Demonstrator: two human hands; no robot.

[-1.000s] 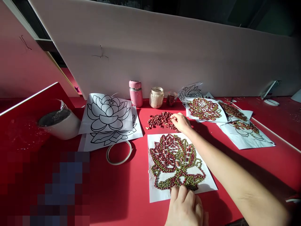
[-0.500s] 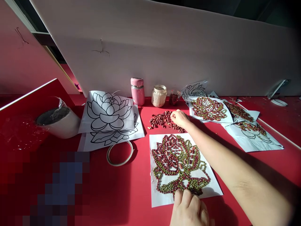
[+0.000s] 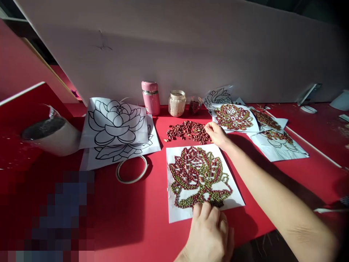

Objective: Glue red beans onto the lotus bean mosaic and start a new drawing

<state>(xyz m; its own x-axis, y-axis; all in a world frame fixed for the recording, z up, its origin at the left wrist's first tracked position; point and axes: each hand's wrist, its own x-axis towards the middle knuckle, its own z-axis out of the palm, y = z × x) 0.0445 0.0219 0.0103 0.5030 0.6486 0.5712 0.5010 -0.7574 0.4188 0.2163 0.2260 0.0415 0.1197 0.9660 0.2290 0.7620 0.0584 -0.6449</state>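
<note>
A white sheet with a lotus made of red and green beans (image 3: pixel 200 174) lies on the red table (image 3: pixel 120 211). My left hand (image 3: pixel 207 231) rests at the sheet's lower edge, its fingers curled down and covering the bottom of the flower; what they hold, if anything, is hidden. Behind the sheet a loose pile of dark red beans (image 3: pixel 188 131) is spread out. At the pile's right edge is my right hand (image 3: pixel 216 134), thumb and forefinger pinched together. Whatever may be between those fingertips is too small to make out.
Left of the bean picture lie printed lotus outlines (image 3: pixel 116 125), a tape roll (image 3: pixel 117 174) and a white cylindrical container (image 3: pixel 58 140). A pink flask (image 3: pixel 151 100), a glass jar (image 3: pixel 177 103) and a small tub (image 3: pixel 195 105) stand behind. More bean pictures (image 3: pixel 236 118) lie right.
My right hand has moved from over the bean pile to its right edge, fingers still pinched. My left hand stays at the sheet's lower edge. The whole view has shifted slightly.
</note>
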